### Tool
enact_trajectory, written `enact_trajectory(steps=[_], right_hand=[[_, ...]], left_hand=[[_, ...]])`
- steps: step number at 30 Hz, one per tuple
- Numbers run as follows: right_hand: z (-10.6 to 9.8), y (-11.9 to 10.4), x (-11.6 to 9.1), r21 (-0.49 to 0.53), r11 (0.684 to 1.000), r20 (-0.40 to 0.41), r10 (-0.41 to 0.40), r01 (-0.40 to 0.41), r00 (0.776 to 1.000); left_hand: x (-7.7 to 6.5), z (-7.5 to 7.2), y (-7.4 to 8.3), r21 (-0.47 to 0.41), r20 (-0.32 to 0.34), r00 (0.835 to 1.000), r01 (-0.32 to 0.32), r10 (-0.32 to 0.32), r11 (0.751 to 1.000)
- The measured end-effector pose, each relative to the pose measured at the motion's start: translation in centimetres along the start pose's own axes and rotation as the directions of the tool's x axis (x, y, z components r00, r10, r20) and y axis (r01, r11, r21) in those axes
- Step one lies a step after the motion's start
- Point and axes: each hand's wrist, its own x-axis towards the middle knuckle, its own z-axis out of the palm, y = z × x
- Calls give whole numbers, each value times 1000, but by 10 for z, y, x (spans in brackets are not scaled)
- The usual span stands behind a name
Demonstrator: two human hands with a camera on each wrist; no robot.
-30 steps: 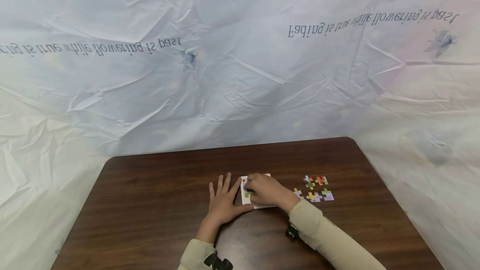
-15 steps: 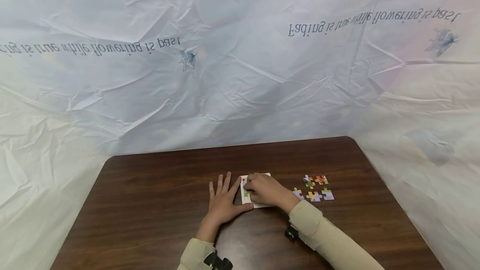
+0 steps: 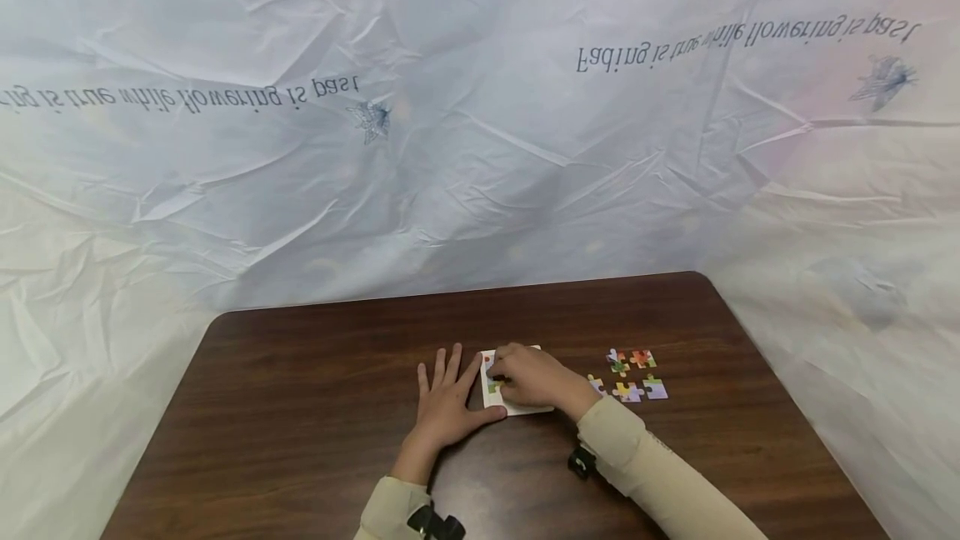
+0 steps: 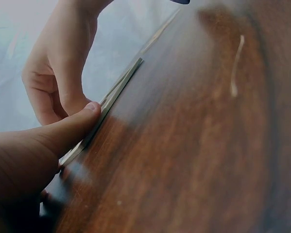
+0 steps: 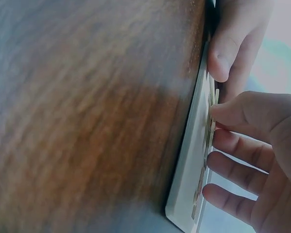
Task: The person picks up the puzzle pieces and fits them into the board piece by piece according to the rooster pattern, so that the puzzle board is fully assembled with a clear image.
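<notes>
A small white puzzle board with a coloured picture lies flat on the table, partly hidden under the right hand. My left hand is spread at the board's left side. Its index fingertip is at the upper left corner, and its thumb rests on the near edge. My right hand bends over the board, thumb and index finger pinching a thin puzzle piece whose edge stands slightly above the others. The other fingertips touch the pieces along the board. Most of the pinched piece is hidden.
Several loose puzzle pieces lie to the right of the board, by the right forearm. The brown wooden table ends at a far edge in front of a hanging white printed sheet.
The right hand shifts very slightly over the board. The left hand stays where it was, and the loose pieces have not moved.
</notes>
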Motion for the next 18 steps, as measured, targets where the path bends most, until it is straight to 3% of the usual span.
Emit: enact_trajectory(steps=[18], right_hand=[[-7,-1,-3,59,998,27,-12,11,1000]], left_hand=[[0,2,0,2,-1,1000,4,-4,1000]])
